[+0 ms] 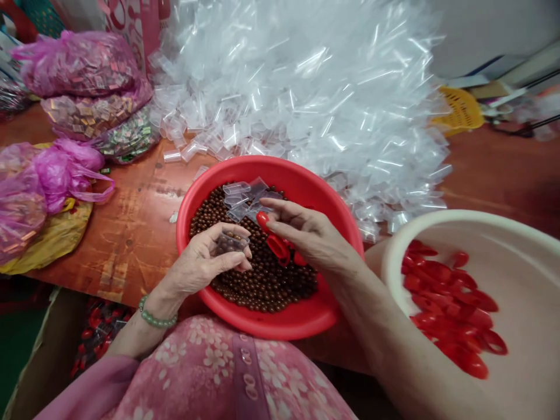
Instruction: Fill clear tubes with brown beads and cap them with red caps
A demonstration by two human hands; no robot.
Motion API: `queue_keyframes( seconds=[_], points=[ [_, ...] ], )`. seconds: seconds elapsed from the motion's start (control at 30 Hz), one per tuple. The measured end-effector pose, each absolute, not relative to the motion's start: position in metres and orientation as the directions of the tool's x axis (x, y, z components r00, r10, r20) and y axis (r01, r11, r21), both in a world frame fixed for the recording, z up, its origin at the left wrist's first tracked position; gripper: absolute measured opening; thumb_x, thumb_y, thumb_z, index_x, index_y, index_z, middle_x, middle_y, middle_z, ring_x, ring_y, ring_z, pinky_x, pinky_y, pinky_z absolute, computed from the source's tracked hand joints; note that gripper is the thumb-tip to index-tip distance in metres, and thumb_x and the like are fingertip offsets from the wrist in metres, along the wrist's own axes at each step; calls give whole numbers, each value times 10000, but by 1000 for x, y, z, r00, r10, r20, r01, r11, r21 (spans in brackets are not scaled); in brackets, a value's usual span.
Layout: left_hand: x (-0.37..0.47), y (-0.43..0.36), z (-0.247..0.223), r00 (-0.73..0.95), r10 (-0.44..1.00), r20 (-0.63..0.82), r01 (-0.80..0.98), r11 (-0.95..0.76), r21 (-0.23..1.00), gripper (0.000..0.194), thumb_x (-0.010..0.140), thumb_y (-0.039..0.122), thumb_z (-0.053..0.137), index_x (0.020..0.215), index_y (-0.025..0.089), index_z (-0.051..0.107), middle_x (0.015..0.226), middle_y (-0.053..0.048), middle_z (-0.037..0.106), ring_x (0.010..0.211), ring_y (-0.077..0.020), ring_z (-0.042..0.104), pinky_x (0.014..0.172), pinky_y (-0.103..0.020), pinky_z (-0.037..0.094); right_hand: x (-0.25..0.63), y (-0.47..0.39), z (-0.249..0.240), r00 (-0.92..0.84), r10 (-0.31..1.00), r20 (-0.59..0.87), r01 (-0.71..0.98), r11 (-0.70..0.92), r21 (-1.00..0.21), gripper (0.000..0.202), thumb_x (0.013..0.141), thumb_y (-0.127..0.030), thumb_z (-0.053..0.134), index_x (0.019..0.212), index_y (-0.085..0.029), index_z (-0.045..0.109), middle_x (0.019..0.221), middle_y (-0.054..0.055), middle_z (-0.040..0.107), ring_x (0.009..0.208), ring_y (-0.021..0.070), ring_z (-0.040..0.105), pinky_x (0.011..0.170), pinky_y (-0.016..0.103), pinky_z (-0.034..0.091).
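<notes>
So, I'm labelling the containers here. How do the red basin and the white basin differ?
Contents: the red basin holds brown beads with some clear cases on top; the white basin holds red pieces.
Place: the red basin is under the left hand and right hand; the white basin stands to its right.
View: the picture's edge cuts off the white basin, not the red basin.
Both are open-topped.

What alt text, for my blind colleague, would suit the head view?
A left hand holds a clear case of brown balls over a red basin of similar balls; the right hand holds a red piece. Beyond lies a heap of clear plastic; a pale tub of red pieces stands at right.
</notes>
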State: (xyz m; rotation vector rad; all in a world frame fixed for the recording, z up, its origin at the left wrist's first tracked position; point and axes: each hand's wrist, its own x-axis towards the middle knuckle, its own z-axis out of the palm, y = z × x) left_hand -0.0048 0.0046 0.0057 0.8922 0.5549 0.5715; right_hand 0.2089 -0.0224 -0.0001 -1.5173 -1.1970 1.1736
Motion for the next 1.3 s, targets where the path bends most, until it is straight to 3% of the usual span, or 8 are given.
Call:
queue_keyframes(
  seconds=[0.13, 0.3, 0.47, 0.67, 0.83, 1.0, 1.13, 1.3],
  points=[
    [0, -2, 4, 678, 689, -257, -231, 531, 815, 361, 702, 235, 817, 998, 167, 622, 878, -7, 680, 706, -93, 669, 732, -231, 520, 199, -32, 18, 232, 945, -228, -160, -194, -968, 396, 609, -341, 828, 968, -212, 720, 754, 3, 616, 637, 122, 573, 586, 258, 490],
    [11, -14, 8, 654, 691, -308, -217, 561, 799, 342, 693, 261, 826, 946, 127, 638, 890, -45, 697, 805, -136, 691, 700, -230, 541, 182, -41, 25, 319, 926, -201, -302, -101, -948, 370, 601, -278, 787, 956, -230, 691, 731, -16, 581, 584, 108, 531, 554, 256, 487],
    [25, -27, 10, 659, 680, -322, -242, 597, 765, 386, 663, 277, 851, 919, 133, 601, 830, -28, 706, 738, -136, 699, 680, -242, 545, 177, -50, 19, 419, 906, -65, -223, 34, -974, 371, 627, -301, 777, 972, -254, 650, 766, -7, 576, 657, 136, 554, 658, 292, 510],
    [35, -32, 10, 604, 718, -346, -241, 578, 780, 432, 630, 301, 858, 921, 147, 579, 810, -2, 680, 675, -126, 678, 666, -258, 531, 183, -64, 13, 379, 925, 14, -100, 57, -993, 344, 688, -349, 743, 978, -263, 578, 782, 12, 605, 689, 172, 609, 658, 316, 525],
    [37, -30, 14, 500, 828, -254, -59, 325, 944, 269, 673, 192, 770, 878, 148, 602, 793, 10, 656, 725, -104, 614, 729, -239, 490, 187, -71, 17, 325, 945, 24, -151, 77, -986, 223, 778, -346, 677, 942, -267, 548, 797, 10, 608, 716, 173, 644, 716, 336, 556],
    [42, -36, 13, 479, 873, -91, 159, 16, 987, 207, 756, 116, 630, 950, 175, 585, 855, -8, 676, 767, -128, 636, 732, -245, 486, 194, -70, 24, 288, 948, -137, -298, -47, -953, 192, 729, -308, 743, 888, -234, 664, 728, -18, 605, 595, 103, 573, 593, 246, 517],
    [43, -41, 8, 495, 868, 31, 202, -150, 968, 217, 777, 71, 566, 960, 186, 577, 907, -25, 672, 815, -147, 654, 764, -259, 497, 204, -70, 29, 206, 948, -244, -170, -210, -963, 246, 702, -346, 774, 897, -202, 735, 674, -7, 642, 563, 100, 568, 534, 224, 488],
    [41, -40, 3, 474, 863, 173, 304, -345, 888, 212, 750, 20, 515, 886, 180, 549, 856, -35, 602, 762, -147, 586, 689, -256, 467, 208, -73, 34, 32, 921, -389, 36, -390, -920, 372, 706, -450, 771, 945, -165, 756, 578, -13, 624, 453, 97, 551, 431, 216, 489]
  ],
)
